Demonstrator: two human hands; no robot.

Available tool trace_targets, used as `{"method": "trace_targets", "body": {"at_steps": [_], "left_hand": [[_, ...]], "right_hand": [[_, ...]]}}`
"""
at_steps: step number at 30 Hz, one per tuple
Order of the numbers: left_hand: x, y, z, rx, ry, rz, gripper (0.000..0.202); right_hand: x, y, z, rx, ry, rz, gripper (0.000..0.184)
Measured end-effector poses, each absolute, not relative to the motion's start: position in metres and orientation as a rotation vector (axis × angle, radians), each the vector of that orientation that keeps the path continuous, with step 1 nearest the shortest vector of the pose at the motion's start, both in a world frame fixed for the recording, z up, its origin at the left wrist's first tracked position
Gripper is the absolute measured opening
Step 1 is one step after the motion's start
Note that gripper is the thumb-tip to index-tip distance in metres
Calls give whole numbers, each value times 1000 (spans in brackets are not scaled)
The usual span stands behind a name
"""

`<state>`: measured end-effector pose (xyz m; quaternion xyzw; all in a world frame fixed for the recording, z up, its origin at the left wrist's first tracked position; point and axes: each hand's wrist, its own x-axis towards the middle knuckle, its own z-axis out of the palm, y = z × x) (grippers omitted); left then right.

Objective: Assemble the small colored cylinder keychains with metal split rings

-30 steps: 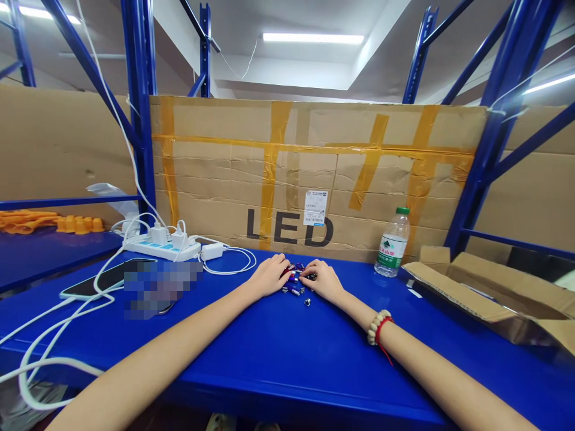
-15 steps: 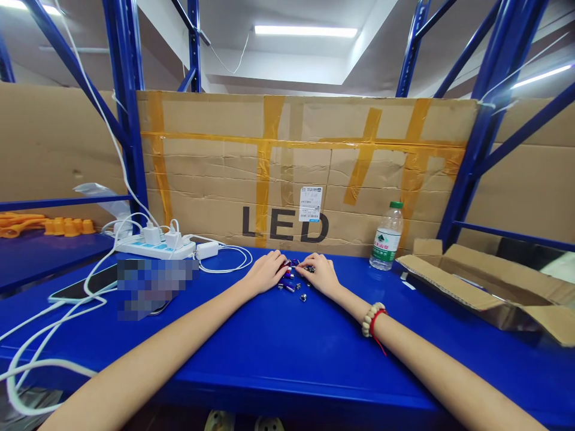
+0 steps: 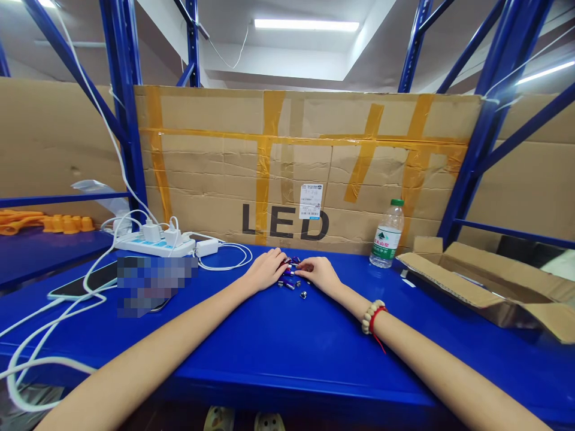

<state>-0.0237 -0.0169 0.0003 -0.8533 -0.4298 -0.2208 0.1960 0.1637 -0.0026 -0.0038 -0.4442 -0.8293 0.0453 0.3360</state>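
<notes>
A pile of small purple cylinders with silvery ends (image 3: 288,284) lies on the blue tabletop (image 3: 287,353), between my two hands. My left hand (image 3: 268,269) is on the pile's left side, palm down, fingers curled in over the pieces; what its fingertips hold is hidden. From the right, my right hand (image 3: 320,273) reaches in with thumb and fingers pressed together at the pile; anything in that pinch is too small to name. One small silvery metal piece (image 3: 303,294) sits apart, just in front of the pile.
To the left are a white power strip (image 3: 153,244) with plugs, looping white cables (image 3: 85,293) and a phone (image 3: 90,281). At the right stand a water bottle (image 3: 386,236) and an open cardboard box (image 3: 485,287). A big cardboard sheet (image 3: 215,173) closes the back.
My right hand has shifted slightly toward the pile, its fingers now lower and closer to the pieces. My left hand has stayed nearly in place. The view has tilted a little.
</notes>
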Motion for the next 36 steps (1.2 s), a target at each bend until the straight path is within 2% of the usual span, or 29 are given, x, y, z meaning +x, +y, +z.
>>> {"method": "trace_targets", "body": {"at_steps": [17,30,36], "left_hand": [[-24,-16,0,-2410,-1184,-631,25],[-24,-16,0,-2404,-1190,-609,25],[-24,-16,-1,-2412,-1186,-620,25]], "right_hand": [[163,3,-9,-1055,-2139,282,19],[162,-8,-1,-1201,-2328,-113,18],[162,-7,0,-1215,-2350,-186,17]]}}
